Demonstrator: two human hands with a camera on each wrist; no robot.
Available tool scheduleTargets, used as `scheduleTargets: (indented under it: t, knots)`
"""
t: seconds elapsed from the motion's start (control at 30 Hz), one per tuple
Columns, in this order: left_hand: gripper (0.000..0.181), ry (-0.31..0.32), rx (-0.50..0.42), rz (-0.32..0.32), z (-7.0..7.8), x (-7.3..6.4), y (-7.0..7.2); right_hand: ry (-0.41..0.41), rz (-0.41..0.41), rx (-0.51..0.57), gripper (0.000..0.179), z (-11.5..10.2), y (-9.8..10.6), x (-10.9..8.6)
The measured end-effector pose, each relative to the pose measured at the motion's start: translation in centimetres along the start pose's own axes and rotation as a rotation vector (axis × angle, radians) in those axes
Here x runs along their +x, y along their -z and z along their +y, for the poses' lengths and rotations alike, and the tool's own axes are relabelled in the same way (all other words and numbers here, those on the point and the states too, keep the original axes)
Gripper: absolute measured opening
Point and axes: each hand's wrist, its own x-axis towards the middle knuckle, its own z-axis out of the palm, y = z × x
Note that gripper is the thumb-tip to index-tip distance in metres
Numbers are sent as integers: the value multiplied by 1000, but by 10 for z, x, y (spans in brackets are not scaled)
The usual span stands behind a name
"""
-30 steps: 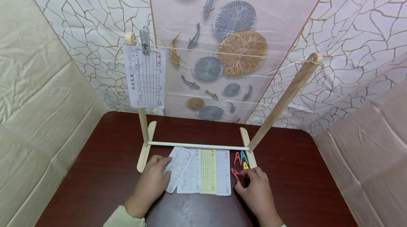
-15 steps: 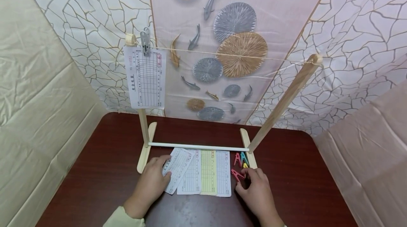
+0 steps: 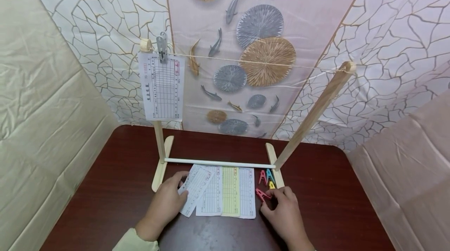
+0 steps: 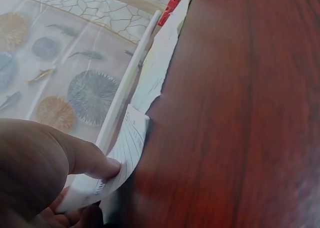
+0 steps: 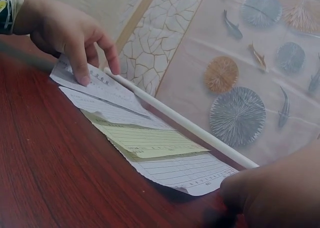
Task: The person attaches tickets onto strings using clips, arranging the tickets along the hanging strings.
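My left hand (image 3: 168,196) pinches the left edge of a white printed form (image 3: 195,188), thumb on top. The left wrist view shows this form (image 4: 127,148) bent upward along the thumb. It overlaps another white form (image 3: 211,198), beside a yellow form (image 3: 230,194) and a further white form (image 3: 247,196). Right of the papers, my right hand (image 3: 283,212) has thumb and forefinger at the legs of a pink-red clothespin (image 3: 262,194), seemingly pinching it. In the right wrist view that clothespin is hidden. Another pink-red clothespin (image 3: 262,177), a teal clothespin (image 3: 269,175) and a yellow clothespin (image 3: 272,185) lie just beyond.
A wooden stand has a left post (image 3: 159,141), a right post (image 3: 313,120) and a white bottom rod (image 3: 218,162). A string (image 3: 246,61) spans its top. A white form (image 3: 163,91) hangs at its left from a grey clip (image 3: 162,47).
The form under my left hand has shifted slightly left and its edge has lifted. The pink-red clothespin at my right fingertips has turned a little. The hanging form stays in place.
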Motion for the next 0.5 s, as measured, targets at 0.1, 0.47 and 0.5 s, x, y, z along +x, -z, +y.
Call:
scheduleTargets:
  t: [0.1, 0.47, 0.5]
  knots:
    - [55, 12, -30, -20, 0, 1, 3, 34, 61, 59, 28, 7, -4, 0]
    - [37, 81, -158, -99, -7, 5, 14, 1, -13, 358, 41, -9, 11, 1]
    - [34, 87, -169, -103, -8, 5, 15, 13, -19, 407, 42, -9, 11, 1]
